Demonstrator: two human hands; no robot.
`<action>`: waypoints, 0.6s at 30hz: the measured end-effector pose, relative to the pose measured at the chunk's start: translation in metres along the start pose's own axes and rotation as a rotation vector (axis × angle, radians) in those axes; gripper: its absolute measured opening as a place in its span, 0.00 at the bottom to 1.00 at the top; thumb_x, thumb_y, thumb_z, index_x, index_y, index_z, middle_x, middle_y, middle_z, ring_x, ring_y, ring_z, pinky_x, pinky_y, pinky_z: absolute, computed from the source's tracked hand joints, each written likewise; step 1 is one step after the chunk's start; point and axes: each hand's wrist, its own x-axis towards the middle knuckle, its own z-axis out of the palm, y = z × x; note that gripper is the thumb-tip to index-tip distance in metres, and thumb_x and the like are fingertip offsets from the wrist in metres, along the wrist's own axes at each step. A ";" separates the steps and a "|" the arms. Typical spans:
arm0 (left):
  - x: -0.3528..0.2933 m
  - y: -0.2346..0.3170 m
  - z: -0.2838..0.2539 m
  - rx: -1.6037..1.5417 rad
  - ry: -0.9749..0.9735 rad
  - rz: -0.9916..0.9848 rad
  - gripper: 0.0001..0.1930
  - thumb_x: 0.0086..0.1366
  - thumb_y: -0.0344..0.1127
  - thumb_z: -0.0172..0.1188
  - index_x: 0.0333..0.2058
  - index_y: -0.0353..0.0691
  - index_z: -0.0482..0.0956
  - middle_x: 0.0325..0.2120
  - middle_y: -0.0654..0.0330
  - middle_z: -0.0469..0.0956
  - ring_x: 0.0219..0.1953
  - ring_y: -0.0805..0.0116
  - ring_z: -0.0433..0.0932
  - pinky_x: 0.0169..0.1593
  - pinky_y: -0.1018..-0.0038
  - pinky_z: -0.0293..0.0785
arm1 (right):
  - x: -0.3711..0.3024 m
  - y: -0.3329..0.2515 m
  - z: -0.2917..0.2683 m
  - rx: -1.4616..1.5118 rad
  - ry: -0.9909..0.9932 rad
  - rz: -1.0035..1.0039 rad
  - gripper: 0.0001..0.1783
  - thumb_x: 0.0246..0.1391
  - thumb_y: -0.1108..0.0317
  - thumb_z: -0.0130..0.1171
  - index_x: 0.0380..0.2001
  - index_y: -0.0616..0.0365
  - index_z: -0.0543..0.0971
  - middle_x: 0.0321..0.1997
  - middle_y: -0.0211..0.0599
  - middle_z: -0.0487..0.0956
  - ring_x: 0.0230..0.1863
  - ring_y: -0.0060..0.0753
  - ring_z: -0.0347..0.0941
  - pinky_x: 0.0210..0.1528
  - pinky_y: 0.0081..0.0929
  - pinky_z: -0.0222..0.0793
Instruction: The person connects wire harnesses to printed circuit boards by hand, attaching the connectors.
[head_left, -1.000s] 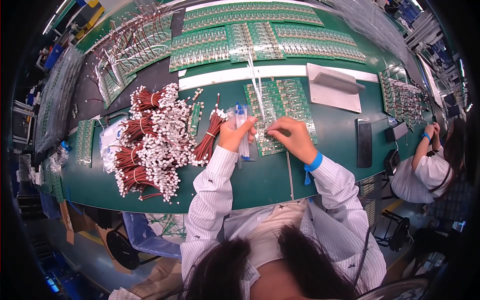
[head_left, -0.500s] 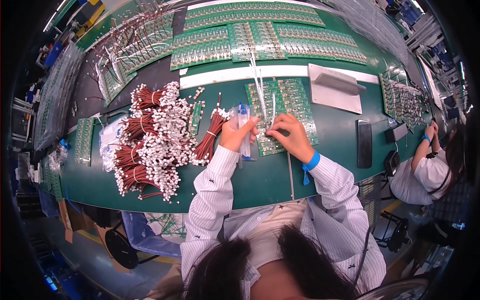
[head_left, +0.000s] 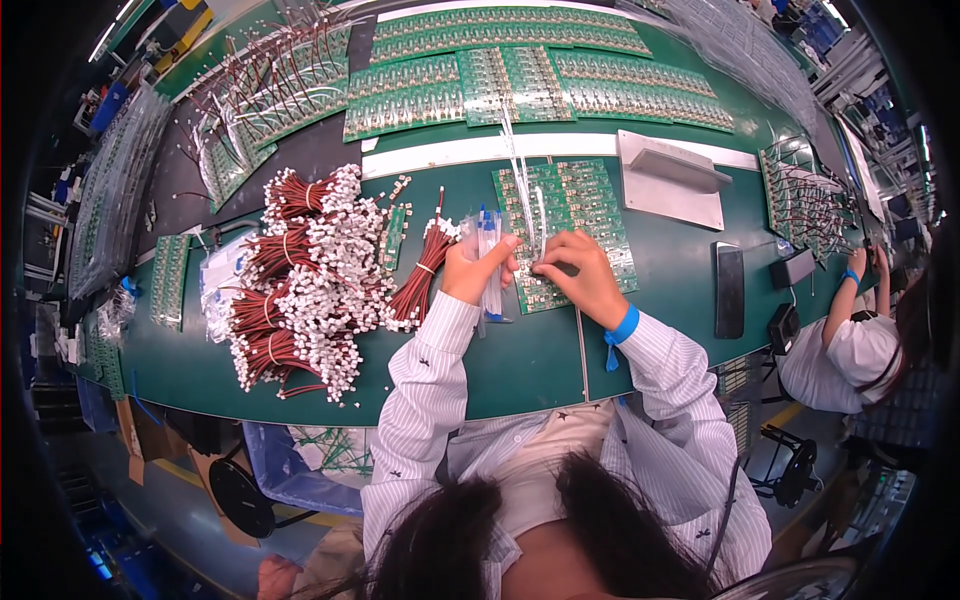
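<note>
My left hand (head_left: 476, 268) is closed around a bundle of whitish flat cables (head_left: 491, 270) with blue ends, held over the left edge of a green circuit board panel (head_left: 590, 215). My right hand (head_left: 580, 275) pinches at the panel's lower left, thumb and forefinger together at the lower end of a white flat cable (head_left: 541, 215). That cable stands up from the board. Other long white cables (head_left: 519, 165) rise just left of it. The pinching fingertips hide the spot where cable and board meet.
Left lie heaped red-brown wire bundles with white connectors (head_left: 310, 270), and a smaller wire bundle (head_left: 420, 275). Board panels (head_left: 400, 95) line the back. A metal bracket (head_left: 675, 185) and a black phone-like slab (head_left: 729, 290) lie right. A co-worker (head_left: 850, 335) sits far right.
The white cable at my right fingertips leans slightly more to the left. My hands stay nearly in place. The co-worker's hands have moved apart.
</note>
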 end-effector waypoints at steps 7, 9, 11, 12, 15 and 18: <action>-0.004 0.002 -0.010 0.014 0.068 0.000 0.12 0.53 0.37 0.57 0.31 0.33 0.73 0.15 0.63 0.71 0.15 0.77 0.67 0.19 0.82 0.63 | 0.002 -0.009 0.008 -0.037 0.014 -0.162 0.04 0.35 0.75 0.58 0.19 0.60 0.73 0.24 0.33 0.71 0.28 0.35 0.65 0.32 0.28 0.60; -0.005 -0.001 -0.008 0.003 0.081 0.018 0.11 0.52 0.36 0.59 0.29 0.33 0.73 0.15 0.63 0.71 0.15 0.77 0.67 0.18 0.81 0.63 | 0.000 -0.012 0.009 -0.007 0.009 -0.104 0.04 0.35 0.77 0.57 0.19 0.61 0.73 0.24 0.35 0.72 0.28 0.36 0.66 0.32 0.28 0.61; 0.002 -0.013 -0.006 -0.010 0.068 0.027 0.11 0.51 0.37 0.60 0.25 0.34 0.73 0.14 0.63 0.71 0.14 0.77 0.69 0.18 0.82 0.65 | -0.003 -0.011 0.010 -0.034 0.045 -0.094 0.04 0.35 0.78 0.57 0.20 0.62 0.73 0.24 0.38 0.71 0.29 0.39 0.67 0.32 0.28 0.62; 0.001 -0.013 -0.002 -0.069 0.065 0.012 0.12 0.50 0.38 0.61 0.24 0.35 0.73 0.14 0.63 0.72 0.14 0.78 0.69 0.17 0.83 0.65 | -0.008 -0.011 0.011 -0.031 0.046 -0.052 0.04 0.35 0.78 0.57 0.20 0.62 0.72 0.23 0.39 0.71 0.28 0.40 0.67 0.31 0.29 0.62; -0.002 -0.009 0.002 -0.060 0.020 0.022 0.13 0.50 0.40 0.61 0.25 0.35 0.73 0.15 0.62 0.73 0.13 0.79 0.68 0.17 0.84 0.64 | -0.012 -0.020 0.007 -0.106 0.061 -0.092 0.05 0.35 0.79 0.57 0.20 0.63 0.72 0.22 0.39 0.70 0.26 0.40 0.66 0.29 0.30 0.62; -0.006 -0.005 0.003 -0.074 0.011 0.024 0.12 0.51 0.38 0.59 0.24 0.35 0.72 0.14 0.63 0.72 0.13 0.79 0.68 0.17 0.83 0.63 | -0.011 -0.019 0.010 -0.119 0.044 -0.067 0.05 0.36 0.79 0.57 0.20 0.64 0.71 0.22 0.39 0.69 0.26 0.39 0.66 0.29 0.30 0.61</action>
